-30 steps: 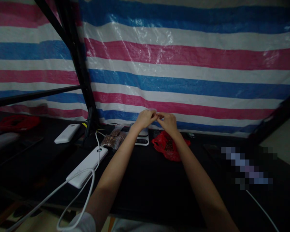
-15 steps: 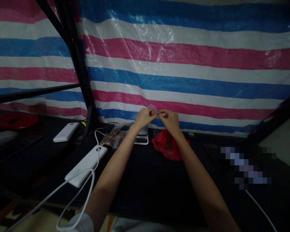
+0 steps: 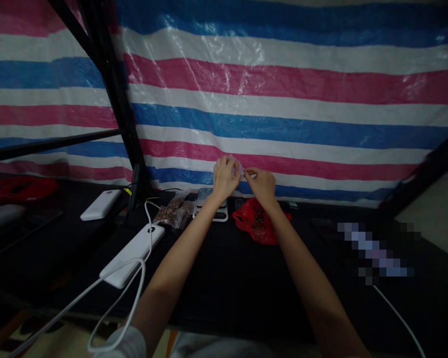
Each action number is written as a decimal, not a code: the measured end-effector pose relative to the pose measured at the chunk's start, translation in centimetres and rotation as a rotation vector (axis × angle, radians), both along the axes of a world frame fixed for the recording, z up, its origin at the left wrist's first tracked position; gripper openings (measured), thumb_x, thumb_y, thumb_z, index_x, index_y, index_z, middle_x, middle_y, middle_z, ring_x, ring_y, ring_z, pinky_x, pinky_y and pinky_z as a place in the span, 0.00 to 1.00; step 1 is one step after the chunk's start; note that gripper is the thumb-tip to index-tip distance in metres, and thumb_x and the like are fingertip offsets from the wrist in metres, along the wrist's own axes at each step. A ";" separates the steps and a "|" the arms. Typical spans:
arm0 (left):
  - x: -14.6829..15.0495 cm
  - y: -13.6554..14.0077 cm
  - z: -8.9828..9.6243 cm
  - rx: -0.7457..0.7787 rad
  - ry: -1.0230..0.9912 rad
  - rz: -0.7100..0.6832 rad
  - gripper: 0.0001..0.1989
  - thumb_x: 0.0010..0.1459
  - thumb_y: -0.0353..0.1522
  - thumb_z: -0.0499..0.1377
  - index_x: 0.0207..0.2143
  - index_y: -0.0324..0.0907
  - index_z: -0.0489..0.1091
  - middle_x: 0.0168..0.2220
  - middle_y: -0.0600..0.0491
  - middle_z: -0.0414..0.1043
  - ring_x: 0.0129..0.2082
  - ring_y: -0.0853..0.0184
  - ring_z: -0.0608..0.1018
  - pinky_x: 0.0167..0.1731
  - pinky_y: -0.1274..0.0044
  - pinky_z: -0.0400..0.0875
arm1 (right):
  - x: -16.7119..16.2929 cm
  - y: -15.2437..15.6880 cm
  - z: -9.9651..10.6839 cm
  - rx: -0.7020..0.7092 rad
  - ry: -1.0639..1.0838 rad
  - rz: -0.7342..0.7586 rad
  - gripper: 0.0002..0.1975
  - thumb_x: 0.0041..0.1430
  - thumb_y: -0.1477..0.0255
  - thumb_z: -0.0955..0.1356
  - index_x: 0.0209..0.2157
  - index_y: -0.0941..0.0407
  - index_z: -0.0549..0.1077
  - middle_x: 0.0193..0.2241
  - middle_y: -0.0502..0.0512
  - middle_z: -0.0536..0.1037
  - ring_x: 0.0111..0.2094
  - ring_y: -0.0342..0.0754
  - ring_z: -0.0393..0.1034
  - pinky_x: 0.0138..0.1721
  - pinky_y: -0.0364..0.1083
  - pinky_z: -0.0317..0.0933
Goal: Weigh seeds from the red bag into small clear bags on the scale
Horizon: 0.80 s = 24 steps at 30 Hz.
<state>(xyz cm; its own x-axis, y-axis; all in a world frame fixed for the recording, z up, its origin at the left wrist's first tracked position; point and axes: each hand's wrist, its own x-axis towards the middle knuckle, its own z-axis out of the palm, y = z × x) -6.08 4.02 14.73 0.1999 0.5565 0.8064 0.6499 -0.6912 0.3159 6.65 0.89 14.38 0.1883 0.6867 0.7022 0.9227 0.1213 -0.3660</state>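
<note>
Slightly higher now, the left hand (image 3: 224,179) grips a thin clear bag (image 3: 240,166) whose edge the right hand (image 3: 262,184) pinches, probably to keep it taut.

no readable text, power bank (image 3: 134,248) marking too faint

Glare is streaking a striped plastic sheet (image 3: 283,119) at upper center as dim light is leaving the black tabletop (image 3: 239,283) in deep shadow; pixel blocks (image 3: 375,251) are masking the right.
</note>
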 end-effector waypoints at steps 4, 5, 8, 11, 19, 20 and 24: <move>-0.4 -0.1 0.3 0.138 0.173 -0.230 0.18 0.51 0.29 0.52 0.46 0.42 0.61 0.54 0.48 0.59 0.54 0.61 0.60 0.54 0.68 0.53 | 0.5 0.5 0.0 -0.061 0.139 0.121 0.11 0.53 0.66 0.64 0.34 0.53 0.76 0.28 0.50 0.78 0.26 0.46 0.72 0.33 0.44 0.61; -0.5 0.0 0.2 0.145 0.229 -0.277 0.20 0.52 0.31 0.53 0.48 0.42 0.60 0.54 0.49 0.58 0.55 0.62 0.60 0.56 0.67 0.49 | 0.7 0.8 -0.1 -0.064 0.170 0.152 0.10 0.53 0.67 0.64 0.34 0.54 0.76 0.28 0.50 0.78 0.26 0.45 0.71 0.33 0.44 0.61; -0.7 0.4 -0.2 0.115 0.302 -0.328 0.28 0.51 0.37 0.55 0.54 0.41 0.53 0.54 0.48 0.59 0.54 0.62 0.61 0.58 0.64 0.43 | 1.6 1.7 -0.5 -0.040 0.245 0.239 0.10 0.51 0.68 0.66 0.35 0.54 0.75 0.31 0.52 0.78 0.31 0.46 0.72 0.34 0.44 0.62; -0.8 0.8 -0.6 0.073 0.254 -0.290 0.37 0.50 0.42 0.57 0.58 0.39 0.45 0.55 0.44 0.57 0.54 0.59 0.62 0.55 0.63 0.50 | 2.2 2.5 -0.9 -0.041 0.335 0.358 0.10 0.49 0.68 0.66 0.34 0.57 0.75 0.30 0.53 0.78 0.31 0.47 0.71 0.33 0.44 0.62; -1.2 1.2 -0.7 0.088 0.284 -0.237 0.38 0.47 0.47 0.58 0.55 0.39 0.51 0.50 0.43 0.61 0.50 0.57 0.65 0.48 0.68 0.59 | 2.0 2.6 -1.1 -0.051 0.364 0.325 0.10 0.47 0.66 0.67 0.32 0.55 0.76 0.28 0.52 0.78 0.29 0.47 0.71 0.29 0.44 0.62; -1.2 1.1 -0.7 0.093 0.295 -0.218 0.37 0.47 0.47 0.58 0.55 0.39 0.51 0.49 0.44 0.62 0.49 0.57 0.65 0.47 0.69 0.59 | 1.9 2.5 -1.1 -0.055 0.360 0.316 0.10 0.48 0.67 0.67 0.32 0.55 0.76 0.28 0.52 0.78 0.29 0.47 0.71 0.30 0.44 0.62; -1.2 0.7 -0.4 0.118 0.352 -0.117 0.33 0.49 0.47 0.56 0.53 0.40 0.55 0.46 0.45 0.63 0.47 0.58 0.66 0.45 0.69 0.59 | 1.8 2.3 -1.0 -0.035 0.347 0.291 0.09 0.48 0.68 0.66 0.31 0.55 0.76 0.27 0.52 0.78 0.30 0.46 0.71 0.32 0.44 0.62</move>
<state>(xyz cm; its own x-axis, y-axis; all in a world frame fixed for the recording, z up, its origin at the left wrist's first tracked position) -7.30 4.76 14.29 0.5321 0.4210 0.7346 0.6191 -0.7853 0.0015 8.47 3.21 13.35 0.2040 0.7682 0.6068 0.6743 0.3391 -0.6560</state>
